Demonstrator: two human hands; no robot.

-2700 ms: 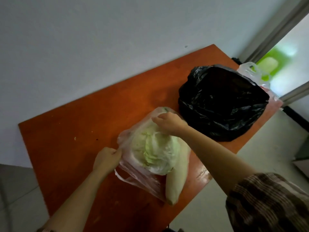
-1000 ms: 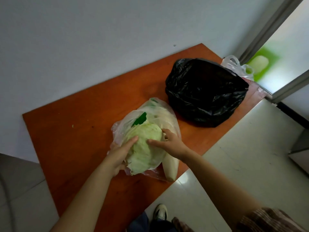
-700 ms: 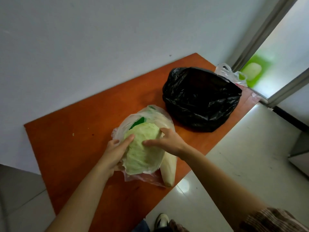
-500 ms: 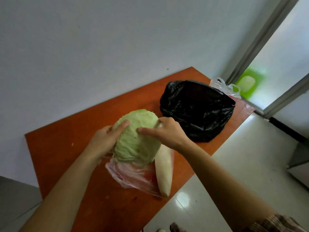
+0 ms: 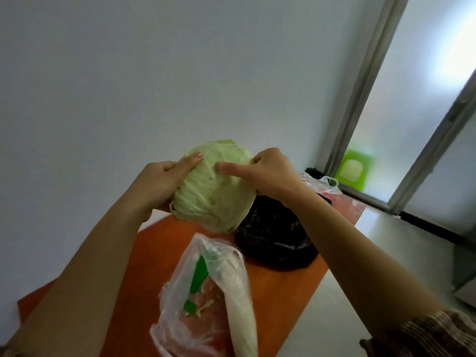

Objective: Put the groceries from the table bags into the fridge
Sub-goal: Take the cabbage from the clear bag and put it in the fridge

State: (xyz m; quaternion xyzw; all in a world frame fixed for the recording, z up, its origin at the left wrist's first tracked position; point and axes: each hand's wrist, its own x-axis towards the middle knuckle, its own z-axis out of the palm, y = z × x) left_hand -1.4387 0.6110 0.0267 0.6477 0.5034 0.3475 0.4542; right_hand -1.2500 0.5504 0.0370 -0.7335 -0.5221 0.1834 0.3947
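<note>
Glossy black plastic bag [image 5: 278, 243], seemingly crinkled

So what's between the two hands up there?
In the head view, the cabbage fills the space between the left hand and the right hand. Both hands press its sides, holding it above the table.

Orange wooden surface [image 5: 278, 292], on which a crumpled clear plastic bag [image 5: 180, 292], a black plastic bag [image 5: 278, 243] and a smaller clear bag [image 5: 319, 184] are carried.

black bag [image 5: 277, 243] partly behind cabbage [image 5: 215, 186], its contents unseen, radish [image 5: 242, 313] cut off below, perhaps daikon
</note>
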